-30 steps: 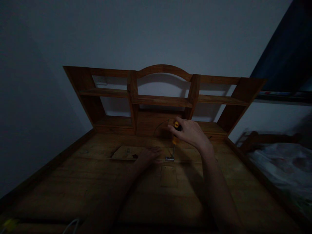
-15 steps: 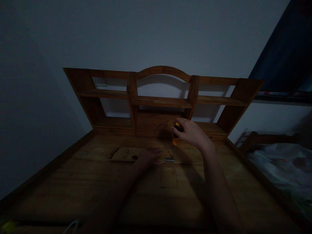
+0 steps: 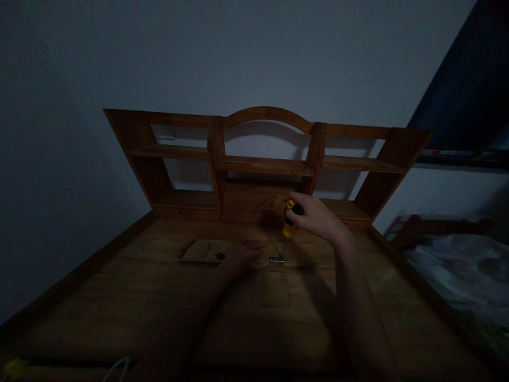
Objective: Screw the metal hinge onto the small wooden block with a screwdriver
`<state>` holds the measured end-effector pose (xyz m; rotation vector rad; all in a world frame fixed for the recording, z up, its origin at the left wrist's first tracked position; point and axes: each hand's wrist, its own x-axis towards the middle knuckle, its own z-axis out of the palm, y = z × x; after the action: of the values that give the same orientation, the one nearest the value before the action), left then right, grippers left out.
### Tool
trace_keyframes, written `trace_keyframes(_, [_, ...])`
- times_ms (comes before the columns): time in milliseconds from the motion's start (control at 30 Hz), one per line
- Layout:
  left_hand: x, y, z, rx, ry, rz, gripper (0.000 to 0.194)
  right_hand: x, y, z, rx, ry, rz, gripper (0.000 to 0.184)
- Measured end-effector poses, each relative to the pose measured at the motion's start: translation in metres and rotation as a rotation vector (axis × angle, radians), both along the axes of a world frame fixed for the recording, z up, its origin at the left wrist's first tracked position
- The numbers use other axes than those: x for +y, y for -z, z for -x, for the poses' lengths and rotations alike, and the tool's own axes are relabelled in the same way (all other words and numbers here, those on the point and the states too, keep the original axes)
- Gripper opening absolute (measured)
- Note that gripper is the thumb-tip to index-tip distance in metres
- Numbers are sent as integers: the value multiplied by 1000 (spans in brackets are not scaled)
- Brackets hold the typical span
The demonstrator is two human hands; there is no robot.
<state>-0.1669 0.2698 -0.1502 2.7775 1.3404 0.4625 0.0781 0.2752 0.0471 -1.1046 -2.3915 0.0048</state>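
A screwdriver (image 3: pixel 288 228) with a yellow and black handle is gripped in my right hand (image 3: pixel 312 215), its shaft pointing down. The tip meets a small metal hinge-like plate (image 3: pixel 277 260) at the edge of a wooden board (image 3: pixel 202 250). My left hand (image 3: pixel 244 253) lies flat on that board, just left of the metal plate, fingers stretched out. The board rests on the wooden desktop (image 3: pixel 230 329). Below the metal plate, a small rectangular wooden piece (image 3: pixel 275 289) shows in the desktop surface. The dim light hides the screw under the tip.
A wooden shelf unit (image 3: pixel 264 166) with several compartments stands along the back, against the wall. Raised wooden edges flank the desktop. White plastic bags (image 3: pixel 461 270) lie to the right. A pale cord (image 3: pixel 117 369) and a yellow item (image 3: pixel 16 367) sit at the near left.
My right hand's fingers have shifted round the screwdriver handle, and the handle has turned slightly. The left hand and the metal plate stay in place.
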Motion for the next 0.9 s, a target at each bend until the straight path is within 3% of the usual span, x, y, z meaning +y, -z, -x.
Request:
trace_keyframes(233, [3, 6, 1, -12, 1, -45, 54, -1, 2, 3, -25, 112, -42, 29])
trace_keyframes(467, [0, 0, -1, 3, -6, -22, 54, -3, 2, 3, -23, 1, -20, 16])
trace_keyframes(667, [-2, 0, -2, -14, -10, -26, 54, -4, 4, 3, -66, 115, -52, 31])
trace_keyframes(900, [4, 8, 1, -14, 0, -40, 55, -5, 2, 2, -57, -1, 7, 22])
